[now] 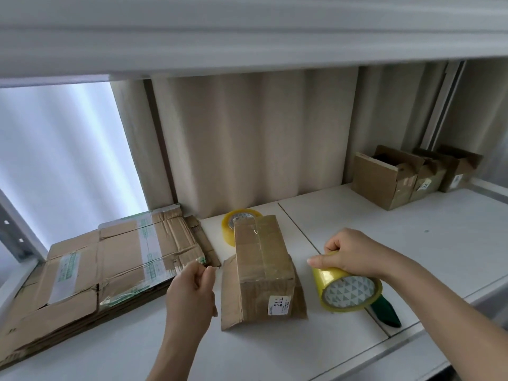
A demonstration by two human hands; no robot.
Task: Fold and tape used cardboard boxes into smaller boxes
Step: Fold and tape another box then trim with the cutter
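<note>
A small brown cardboard box (pixel 264 268) lies on the white table between my hands, clear tape along its top seam and its near flaps splayed out. My right hand (pixel 354 253) grips a yellow tape roll (pixel 346 288) from above, just right of the box. My left hand (pixel 192 292) hovers left of the box, fingers curled and thumb pinched to fingertip; whether a tape end sits in that pinch I cannot tell. A second yellow tape roll (pixel 233 221) stands behind the box.
A stack of flattened cardboard (pixel 99 270) covers the table's left side. Three small assembled boxes (pixel 412 177) stand at the back right by the curtain. A green-handled tool (pixel 386 314) lies under the held roll. A shelf (pixel 247 31) hangs overhead.
</note>
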